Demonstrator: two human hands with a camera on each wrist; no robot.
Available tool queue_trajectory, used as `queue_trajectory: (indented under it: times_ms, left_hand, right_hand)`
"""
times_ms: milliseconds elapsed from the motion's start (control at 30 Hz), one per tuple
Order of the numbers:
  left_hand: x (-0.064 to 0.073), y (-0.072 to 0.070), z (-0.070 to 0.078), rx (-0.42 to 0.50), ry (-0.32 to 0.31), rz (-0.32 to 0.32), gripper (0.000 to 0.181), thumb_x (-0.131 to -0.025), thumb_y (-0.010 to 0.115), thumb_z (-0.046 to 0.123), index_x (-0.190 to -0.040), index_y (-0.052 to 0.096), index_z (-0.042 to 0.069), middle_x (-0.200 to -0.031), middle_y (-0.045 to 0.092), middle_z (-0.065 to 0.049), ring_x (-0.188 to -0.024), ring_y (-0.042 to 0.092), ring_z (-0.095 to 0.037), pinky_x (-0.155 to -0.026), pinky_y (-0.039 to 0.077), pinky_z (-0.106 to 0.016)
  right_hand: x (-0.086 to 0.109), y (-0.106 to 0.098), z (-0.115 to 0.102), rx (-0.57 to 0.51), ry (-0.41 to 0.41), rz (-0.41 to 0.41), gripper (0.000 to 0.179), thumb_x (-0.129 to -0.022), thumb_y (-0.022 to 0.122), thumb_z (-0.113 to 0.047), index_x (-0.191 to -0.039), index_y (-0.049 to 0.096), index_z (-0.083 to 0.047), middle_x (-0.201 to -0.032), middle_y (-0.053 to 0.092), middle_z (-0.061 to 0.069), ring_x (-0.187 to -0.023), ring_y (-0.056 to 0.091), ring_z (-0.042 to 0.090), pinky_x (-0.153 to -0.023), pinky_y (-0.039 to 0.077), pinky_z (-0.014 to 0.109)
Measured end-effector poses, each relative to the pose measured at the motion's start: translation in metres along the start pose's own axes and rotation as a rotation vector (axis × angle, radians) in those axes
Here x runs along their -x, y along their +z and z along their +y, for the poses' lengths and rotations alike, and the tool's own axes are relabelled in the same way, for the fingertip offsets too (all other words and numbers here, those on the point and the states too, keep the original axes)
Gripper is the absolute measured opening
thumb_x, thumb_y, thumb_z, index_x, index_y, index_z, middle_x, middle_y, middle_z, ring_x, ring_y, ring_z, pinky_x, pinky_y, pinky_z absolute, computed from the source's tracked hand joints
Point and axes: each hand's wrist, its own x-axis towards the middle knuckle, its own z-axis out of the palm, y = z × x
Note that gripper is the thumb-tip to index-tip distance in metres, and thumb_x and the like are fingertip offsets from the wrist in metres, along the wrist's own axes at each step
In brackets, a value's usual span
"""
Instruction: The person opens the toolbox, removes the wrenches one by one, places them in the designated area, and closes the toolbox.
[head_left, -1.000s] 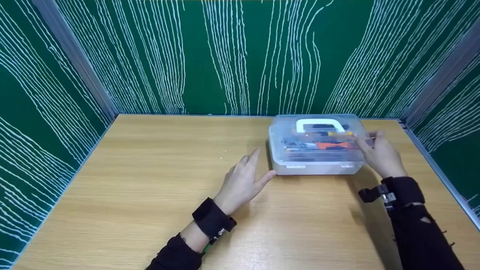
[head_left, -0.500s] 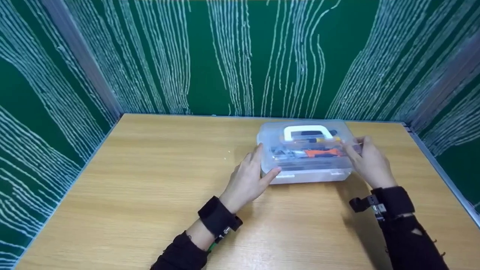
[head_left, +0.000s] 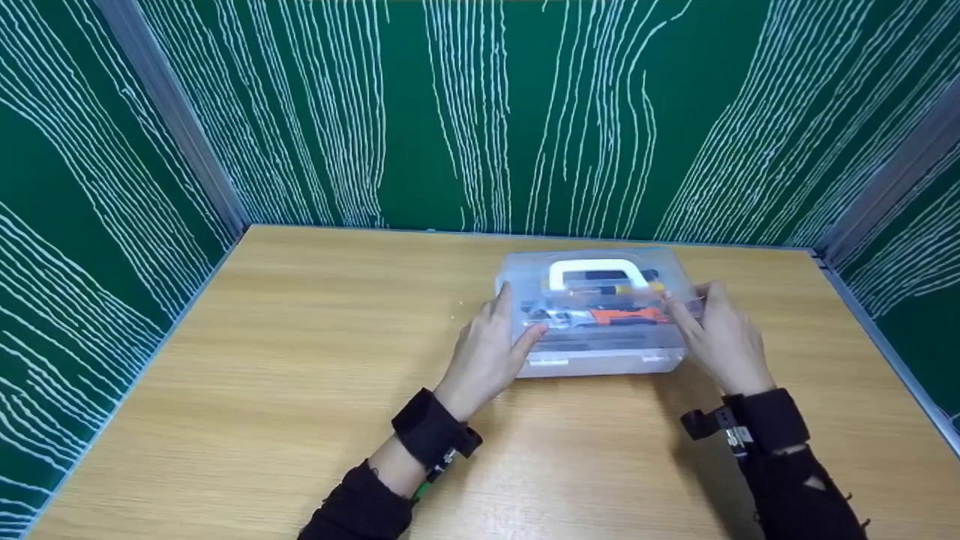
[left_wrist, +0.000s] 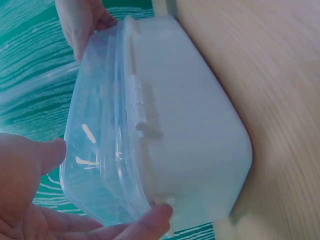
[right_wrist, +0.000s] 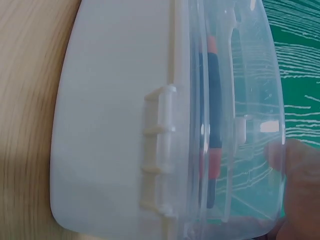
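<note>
A plastic toolbox (head_left: 600, 366) with a see-through lid, white base and white carry handle (head_left: 598, 265) stands closed on the table. My left hand (head_left: 480, 356) grips its left end, the thumb on the lid and the fingers along the side. At the right end my right hand (head_left: 726, 341) holds the lid's edge, thumb on top; its other fingers are mostly hidden behind the box. Through the lid show a tool with a silver head and orange-and-black grip (head_left: 626, 316) and a yellow-and-black handle (head_left: 637, 287). A white latch (right_wrist: 160, 150) appears in the right wrist view.
The wooden table (head_left: 315, 337) carries the toolbox near its back edge. Green walls (head_left: 442, 112) with white wavy lines rise behind and at both sides. Tiny white specks (head_left: 457, 309) lie left of the box.
The toolbox has shifted left and toward the front, with the right hand on its right end. My left hand, earlier beside the box, now grips its left end.
</note>
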Motion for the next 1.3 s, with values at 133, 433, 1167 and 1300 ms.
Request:
queue_trajectory:
  times_ms: [133, 433, 1167, 1300]
  left_hand:
    - [-0.002, -0.003, -0.002, -0.004, -0.003, 0.010, 0.080, -0.109, 0.062, 0.042, -0.163, 0.032, -0.008, -0.153, 0.055, -0.034, -0.136, 0.062, -0.045, -0.116, 0.053, -0.051]
    - [-0.008, -0.008, -0.013, 0.031, -0.053, -0.010, 0.082, -0.108, 0.062, 0.044, -0.166, 0.030, -0.004, -0.158, 0.051, -0.031, -0.144, 0.056, -0.044, -0.122, 0.047, -0.054]
    - [-0.023, -0.027, -0.042, 0.142, -0.120, 0.055, 0.067, -0.109, 0.063, 0.038, -0.163, 0.042, 0.003, -0.160, 0.055, -0.020, -0.149, 0.053, -0.035, -0.126, 0.043, -0.048]
    - [-0.022, -0.027, -0.041, 0.174, -0.156, 0.057, 0.067, -0.108, 0.064, 0.039, -0.161, 0.045, 0.004, -0.159, 0.056, -0.019, -0.148, 0.054, -0.035, -0.125, 0.045, -0.049]
  right_hand:
    - [0.002, 0.004, -0.004, 0.022, 0.005, 0.033, 0.079, -0.111, 0.043, -0.060, -0.143, 0.047, 0.012, -0.122, 0.064, 0.041, -0.097, 0.067, 0.049, -0.072, 0.052, 0.052]
    - [0.009, 0.010, -0.010, 0.060, 0.009, 0.074, 0.073, -0.112, 0.043, -0.055, -0.141, 0.050, 0.012, -0.115, 0.065, 0.036, -0.083, 0.063, 0.039, -0.062, 0.044, 0.039]
    - [0.017, -0.011, -0.028, -0.023, -0.059, -0.191, 0.054, -0.114, 0.047, -0.048, -0.117, 0.063, 0.004, -0.096, 0.074, 0.020, -0.082, 0.070, 0.025, -0.065, 0.051, 0.031]
    - [0.009, -0.016, -0.019, -0.065, -0.014, -0.225, 0.064, -0.112, 0.048, -0.055, -0.132, 0.061, 0.004, -0.115, 0.072, 0.025, -0.098, 0.071, 0.031, -0.077, 0.057, 0.037]
